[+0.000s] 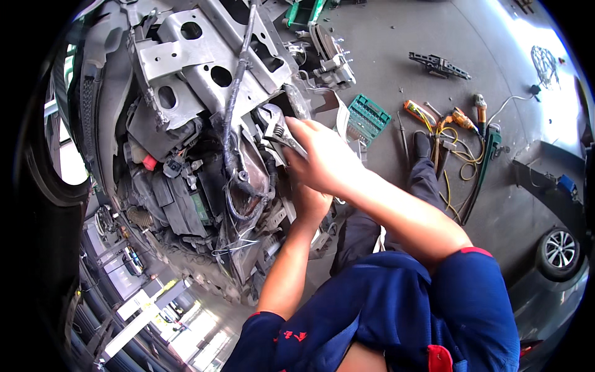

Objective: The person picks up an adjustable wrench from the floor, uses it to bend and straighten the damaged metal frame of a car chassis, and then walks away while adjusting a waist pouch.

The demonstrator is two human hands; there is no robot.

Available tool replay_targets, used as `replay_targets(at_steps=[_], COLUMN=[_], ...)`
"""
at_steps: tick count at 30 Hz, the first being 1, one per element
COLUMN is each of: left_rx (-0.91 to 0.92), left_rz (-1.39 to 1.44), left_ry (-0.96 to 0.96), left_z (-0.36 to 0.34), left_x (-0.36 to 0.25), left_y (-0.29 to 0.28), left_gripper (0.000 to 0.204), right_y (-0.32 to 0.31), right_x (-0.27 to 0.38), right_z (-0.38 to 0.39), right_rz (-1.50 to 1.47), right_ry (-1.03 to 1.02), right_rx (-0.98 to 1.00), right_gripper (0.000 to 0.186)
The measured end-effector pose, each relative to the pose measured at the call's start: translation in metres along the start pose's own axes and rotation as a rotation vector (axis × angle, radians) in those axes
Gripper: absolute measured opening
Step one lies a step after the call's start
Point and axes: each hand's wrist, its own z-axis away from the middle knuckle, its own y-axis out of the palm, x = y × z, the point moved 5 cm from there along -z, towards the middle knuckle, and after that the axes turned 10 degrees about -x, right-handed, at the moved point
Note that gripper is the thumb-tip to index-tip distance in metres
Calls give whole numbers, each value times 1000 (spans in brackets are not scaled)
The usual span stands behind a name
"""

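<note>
Tools and loose parts on the grey floor [381, 59], right half of the frame.
An open green case [368, 118] lies right of the upper centre, with a black, elongated metal device [440, 65] above and to its right. Further right, orange power tools [462, 119] lie among looping yellow cable [472, 162], beside a long tool with a green end [491, 144]; a coiled pale cable [545, 66] sits at upper right, a spoked wheel [558, 253] at the lower right edge, and green metal legs [305, 12] at the top.
</note>
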Motion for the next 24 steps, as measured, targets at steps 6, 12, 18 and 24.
replay_targets(at_steps=[6,12,18,24], left_rx=[106,-104,-240,-220], left_rz=[-133,5,613,986], left_ry=[-221,-227,-776,-837], left_z=[-11,-37,-67,-64], left_x=[-3,-1,5,-2], left_y=[-17,-30,-10,-2], left_gripper=[46,21,34,24], right_y=[-36,22,45,32], right_x=[-91,-105,-111,-72], right_z=[144,155,149,152], right_rz=[6,-836,-947,-873], right_ry=[580,1034,1008,1041], right_rx=[269,420,395,332], right_gripper=[45,35,37,41])
